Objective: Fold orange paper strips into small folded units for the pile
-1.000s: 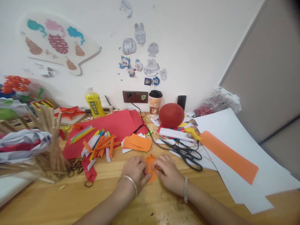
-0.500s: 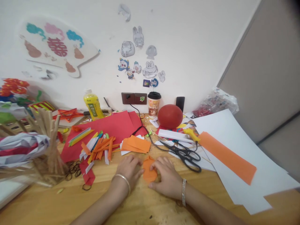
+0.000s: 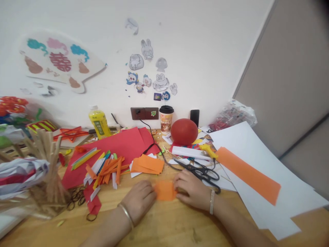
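Note:
Between my two hands, low over the wooden table, is a small piece of orange paper (image 3: 165, 190), slightly blurred, with faint crease lines. My left hand (image 3: 140, 199) is closed at its left edge, the fingertips partly hidden. At the right edge my right hand (image 3: 190, 191) pinches it between thumb and fingers. Black-handled scissors (image 3: 203, 173) lie just behind my right hand. Several flat orange paper pieces (image 3: 147, 164) are stacked beyond the paper I hold.
Folded paper strips (image 3: 109, 169) and red sheets (image 3: 123, 142) lie at left, near a holder of wooden sticks (image 3: 51, 164). A yellow bottle (image 3: 99, 123), lidded cup (image 3: 166, 120) and red balloon (image 3: 184, 132) stand behind. White sheets (image 3: 259, 171), an orange strip (image 3: 249, 175) and a yellow glue gun (image 3: 208, 150) are right.
The orange paper, earlier narrow and upright with a folded top, now looks wider and flatter. Both hands now grip its opposite sides, the right hand having moved outward. The camera view has shifted slightly.

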`<move>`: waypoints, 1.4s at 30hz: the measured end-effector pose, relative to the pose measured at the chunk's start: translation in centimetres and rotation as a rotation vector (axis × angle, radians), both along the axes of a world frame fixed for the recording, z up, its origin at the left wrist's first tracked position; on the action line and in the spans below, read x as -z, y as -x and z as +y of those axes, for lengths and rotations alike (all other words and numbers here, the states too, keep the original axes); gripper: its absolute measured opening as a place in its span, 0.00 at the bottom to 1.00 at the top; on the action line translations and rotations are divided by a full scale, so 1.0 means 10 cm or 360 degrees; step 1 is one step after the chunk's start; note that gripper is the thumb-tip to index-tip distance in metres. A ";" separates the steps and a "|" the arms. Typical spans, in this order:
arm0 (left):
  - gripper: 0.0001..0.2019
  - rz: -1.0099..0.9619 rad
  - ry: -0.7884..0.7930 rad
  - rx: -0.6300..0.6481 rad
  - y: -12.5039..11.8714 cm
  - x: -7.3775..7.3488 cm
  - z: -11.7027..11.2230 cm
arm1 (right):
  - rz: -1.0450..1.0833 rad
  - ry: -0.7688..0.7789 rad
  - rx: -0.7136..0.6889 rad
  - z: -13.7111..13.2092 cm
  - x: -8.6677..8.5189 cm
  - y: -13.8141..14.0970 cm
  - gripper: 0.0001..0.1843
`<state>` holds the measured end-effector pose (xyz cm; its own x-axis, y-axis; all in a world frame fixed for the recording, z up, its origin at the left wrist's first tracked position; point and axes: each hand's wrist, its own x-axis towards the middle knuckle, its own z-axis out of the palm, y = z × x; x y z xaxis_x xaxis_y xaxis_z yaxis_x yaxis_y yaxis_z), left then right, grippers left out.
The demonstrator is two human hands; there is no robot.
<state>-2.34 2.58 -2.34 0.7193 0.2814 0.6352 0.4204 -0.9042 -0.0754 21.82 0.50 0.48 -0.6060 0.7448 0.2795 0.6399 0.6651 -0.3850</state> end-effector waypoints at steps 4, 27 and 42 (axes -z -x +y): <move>0.14 0.0066 -0.0012 -0.0047 -0.02 -0.02 -0.04 | -0.0178 -0.0258 0.0018 -0.03 -0.01 0.06 0.15; 0.13 -0.0118 0.0306 -0.0185 -0.06 0.11 0.00 | -0.0005 -0.0148 0.0218 -0.08 0.07 0.15 0.03; 0.07 0.0040 0.0373 -0.0709 -0.17 0.12 0.00 | 0.0054 0.0055 0.0743 -0.04 0.16 0.32 0.07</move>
<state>-0.63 2.56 -3.56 0.5112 0.6973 0.5024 0.7698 -0.6314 0.0930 18.61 0.14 -1.16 -0.1947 0.9448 0.2635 0.8541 0.2954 -0.4280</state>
